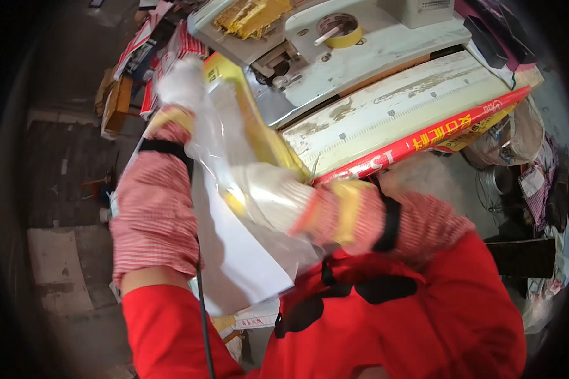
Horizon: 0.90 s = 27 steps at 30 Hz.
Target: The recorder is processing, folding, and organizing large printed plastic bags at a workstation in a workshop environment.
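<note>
A clear, crinkled plastic bag (234, 158) around a yellow flat pack is held up before the grey machine desk (385, 57). Left hand (182, 82) grips its top, right hand (265, 196) clasps the middle; keeping both gloved hands firm and the film taut should serve best.

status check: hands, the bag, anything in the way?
Left hand, gloved, grips clear plastic bag at top. Right hand, gloved, closed on its lower part over a long yellow item. White sheet below. Machine table close ahead.

Grey concrete floor (63, 76), worn white workbench (392, 107), pale machine (360, 44), stacked cartons (117, 101), cluttered right side
</note>
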Motion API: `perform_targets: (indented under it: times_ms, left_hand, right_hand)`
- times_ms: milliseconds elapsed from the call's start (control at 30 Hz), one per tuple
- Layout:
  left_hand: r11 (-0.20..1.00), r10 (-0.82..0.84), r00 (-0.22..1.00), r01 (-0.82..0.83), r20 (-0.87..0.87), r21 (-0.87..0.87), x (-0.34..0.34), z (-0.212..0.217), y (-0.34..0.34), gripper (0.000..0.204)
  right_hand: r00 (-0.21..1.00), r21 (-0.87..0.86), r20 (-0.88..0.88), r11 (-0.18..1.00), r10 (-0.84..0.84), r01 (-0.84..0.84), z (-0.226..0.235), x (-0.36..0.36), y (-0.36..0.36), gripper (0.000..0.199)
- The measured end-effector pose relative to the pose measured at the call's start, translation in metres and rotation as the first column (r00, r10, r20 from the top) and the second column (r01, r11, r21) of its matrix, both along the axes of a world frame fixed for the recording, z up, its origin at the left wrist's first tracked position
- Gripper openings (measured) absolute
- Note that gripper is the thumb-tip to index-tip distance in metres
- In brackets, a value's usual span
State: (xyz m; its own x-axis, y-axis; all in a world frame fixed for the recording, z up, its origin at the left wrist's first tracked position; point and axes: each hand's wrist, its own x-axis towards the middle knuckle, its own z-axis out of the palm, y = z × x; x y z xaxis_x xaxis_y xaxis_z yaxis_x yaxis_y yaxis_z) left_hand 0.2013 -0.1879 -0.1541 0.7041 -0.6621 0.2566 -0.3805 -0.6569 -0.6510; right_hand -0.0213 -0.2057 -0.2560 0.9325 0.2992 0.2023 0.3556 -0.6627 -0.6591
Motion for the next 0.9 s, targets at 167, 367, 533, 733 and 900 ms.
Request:
perform_targets:
  times_ms: [167,367,533,733,900]
  left_hand:
    - [0.947,-0.291,0.955,0.296,-0.053,0.123,-0.026,-0.063,0.001,0.02]
    - [0.639,-0.722,0.675,0.566,-0.152,-0.521,0.012,-0.074,0.0,0.017]
    - [0.612,-0.728,0.57,0.294,-0.379,-0.734,0.016,-0.071,-0.008,0.02]
    - [0.674,-0.739,0.467,0.481,-0.486,-0.561,0.013,-0.056,0.0,0.012]
    - [0.866,-0.459,0.489,0.061,-0.742,-0.496,-0.015,-0.055,0.008,0.021]
  right_hand:
    - [0.845,0.596,-0.53,0.673,-0.08,0.437,-0.001,-0.106,-0.111,0.019]
    - [0.634,0.386,-0.732,0.614,-0.251,0.688,-0.007,-0.112,-0.117,0.02]
    - [0.674,0.525,-0.676,0.449,-0.297,0.724,0.017,-0.112,-0.104,0.016]
    - [0.818,-0.154,-0.288,0.867,-0.498,0.473,0.012,-0.119,-0.107,0.045]
    - [0.825,-0.355,-0.333,0.871,-0.457,0.339,0.026,-0.12,-0.107,0.056]
